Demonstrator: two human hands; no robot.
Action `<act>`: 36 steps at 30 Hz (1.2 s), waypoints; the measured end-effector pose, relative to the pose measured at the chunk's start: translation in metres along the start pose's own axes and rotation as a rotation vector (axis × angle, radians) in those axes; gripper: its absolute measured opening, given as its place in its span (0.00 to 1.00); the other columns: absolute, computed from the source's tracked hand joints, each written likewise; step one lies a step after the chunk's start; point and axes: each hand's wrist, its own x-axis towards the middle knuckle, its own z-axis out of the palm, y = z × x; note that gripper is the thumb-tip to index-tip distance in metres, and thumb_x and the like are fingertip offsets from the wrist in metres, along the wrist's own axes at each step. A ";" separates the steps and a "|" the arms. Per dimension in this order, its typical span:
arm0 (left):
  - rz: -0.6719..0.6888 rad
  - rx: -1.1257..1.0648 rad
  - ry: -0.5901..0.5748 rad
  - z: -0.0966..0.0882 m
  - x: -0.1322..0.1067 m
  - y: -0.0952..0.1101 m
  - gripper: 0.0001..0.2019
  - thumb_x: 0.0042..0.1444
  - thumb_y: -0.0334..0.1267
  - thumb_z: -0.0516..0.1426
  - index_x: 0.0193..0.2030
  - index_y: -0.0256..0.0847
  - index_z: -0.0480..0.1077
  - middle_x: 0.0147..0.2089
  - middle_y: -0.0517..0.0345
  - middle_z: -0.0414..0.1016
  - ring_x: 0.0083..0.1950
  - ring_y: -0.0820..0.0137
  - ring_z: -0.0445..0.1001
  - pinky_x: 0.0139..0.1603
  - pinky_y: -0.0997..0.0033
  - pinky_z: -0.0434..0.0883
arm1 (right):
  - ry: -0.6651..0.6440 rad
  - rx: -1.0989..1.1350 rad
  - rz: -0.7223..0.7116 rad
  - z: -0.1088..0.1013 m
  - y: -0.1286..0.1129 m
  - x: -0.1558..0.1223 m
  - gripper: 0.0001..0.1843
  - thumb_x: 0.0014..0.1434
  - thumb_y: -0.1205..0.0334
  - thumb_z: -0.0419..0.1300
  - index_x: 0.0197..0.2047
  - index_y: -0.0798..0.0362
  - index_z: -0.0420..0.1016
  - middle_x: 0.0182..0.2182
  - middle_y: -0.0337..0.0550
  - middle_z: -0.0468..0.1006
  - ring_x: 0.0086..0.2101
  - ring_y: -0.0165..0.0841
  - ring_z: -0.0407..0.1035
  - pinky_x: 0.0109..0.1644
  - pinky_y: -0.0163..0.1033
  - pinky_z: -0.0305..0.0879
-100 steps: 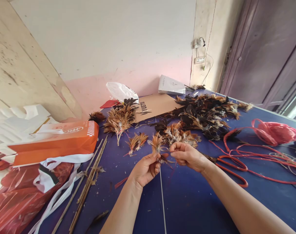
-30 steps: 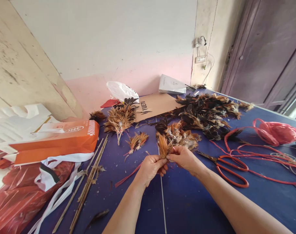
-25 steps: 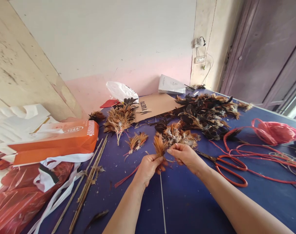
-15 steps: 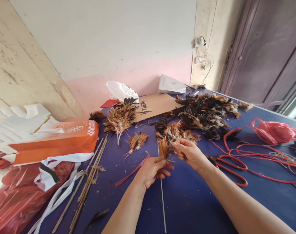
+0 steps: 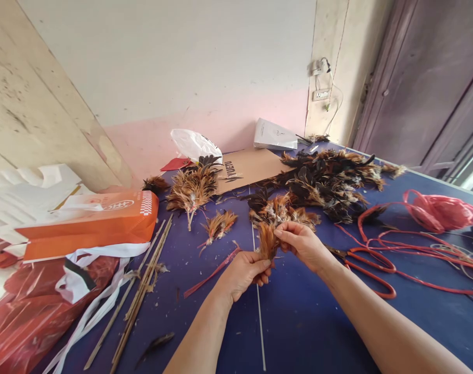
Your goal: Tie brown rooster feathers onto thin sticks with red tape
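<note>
My left hand [image 5: 247,271] pinches the lower end of a small bunch of brown feathers [image 5: 266,240], which stands upright from its fingers. At the bunch's upper right side, my right hand [image 5: 299,243] has thumb and forefinger closed on feathers; whether it grips the bunch itself or a separate feather is hidden. Just behind both hands lies a pile of brown and white feathers [image 5: 281,208]. To the left are a small tied feather tuft [image 5: 219,225] and a larger feather bundle [image 5: 193,187] on short sticks. A pink plastic strip [image 5: 213,271] lies beside my left hand.
A heap of dark feathers [image 5: 330,182] covers the back right of the blue table [image 5: 299,332]. Orange-handled scissors [image 5: 377,275] and pink twine [image 5: 443,212] lie right. Thin sticks [image 5: 143,291], an orange bag [image 5: 92,228] and red plastic [image 5: 57,306] are left; flat cardboard [image 5: 252,167] lies behind.
My left hand and the feather bunch have shifted slightly right and its fingers have curled in more. My right hand's fingertips now meet the bunch's upper side.
</note>
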 end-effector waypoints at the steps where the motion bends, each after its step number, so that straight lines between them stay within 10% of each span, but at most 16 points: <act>1: 0.009 0.028 -0.011 0.001 0.000 -0.001 0.15 0.43 0.45 0.60 0.29 0.32 0.72 0.21 0.60 0.67 0.20 0.79 0.65 0.21 0.78 0.60 | -0.007 0.006 0.001 0.000 0.000 0.000 0.11 0.46 0.56 0.62 0.25 0.55 0.66 0.18 0.33 0.65 0.19 0.22 0.57 0.24 0.31 0.52; 15: 0.121 0.086 0.291 -0.011 0.012 -0.004 0.15 0.44 0.46 0.58 0.21 0.33 0.67 0.18 0.61 0.65 0.18 0.79 0.62 0.18 0.79 0.57 | -0.027 -0.651 0.012 0.007 0.010 -0.003 0.14 0.45 0.52 0.59 0.26 0.56 0.74 0.18 0.37 0.70 0.20 0.26 0.58 0.24 0.32 0.52; 36: 0.362 0.600 0.211 0.006 0.004 -0.004 0.15 0.54 0.44 0.49 0.26 0.37 0.70 0.20 0.59 0.66 0.22 0.73 0.62 0.25 0.75 0.58 | 0.153 -0.479 0.055 0.026 0.026 -0.004 0.10 0.48 0.57 0.55 0.22 0.54 0.65 0.12 0.34 0.65 0.14 0.24 0.55 0.17 0.31 0.50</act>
